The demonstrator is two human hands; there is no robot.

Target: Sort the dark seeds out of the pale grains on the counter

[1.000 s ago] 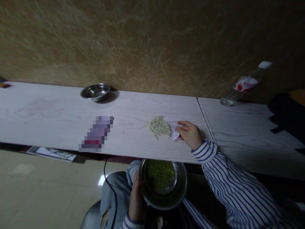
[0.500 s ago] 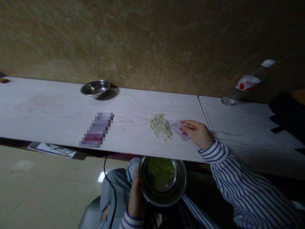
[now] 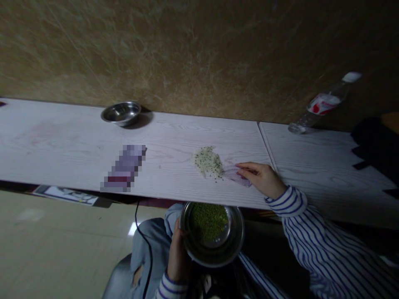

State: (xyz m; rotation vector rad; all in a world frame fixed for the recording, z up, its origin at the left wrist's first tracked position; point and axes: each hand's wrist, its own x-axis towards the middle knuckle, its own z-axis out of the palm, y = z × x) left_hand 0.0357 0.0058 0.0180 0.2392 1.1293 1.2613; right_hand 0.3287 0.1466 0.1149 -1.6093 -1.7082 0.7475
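My left hand [image 3: 178, 254] grips the rim of a steel bowl [image 3: 233, 246] holding green beans [image 3: 208, 221], below the table's front edge above my lap. My right hand [image 3: 262, 179] lies on the white wooden table [image 3: 62, 141], fingers pinched on a small pale plastic piece [image 3: 234, 174]. Just left of that piece sits a little heap of pale grains with dark specks [image 3: 207, 162].
An empty steel bowl [image 3: 121, 113] stands at the table's back edge by the brown wall. A blurred flat object [image 3: 123, 167] lies left of the heap. A plastic water bottle [image 3: 321, 104] leans at the back right. Dark cloth [image 3: 375, 145] covers the far right.
My right hand has slid the plastic piece to the right and toward me, away from the grain heap. The bowl of green beans stays in my left hand.
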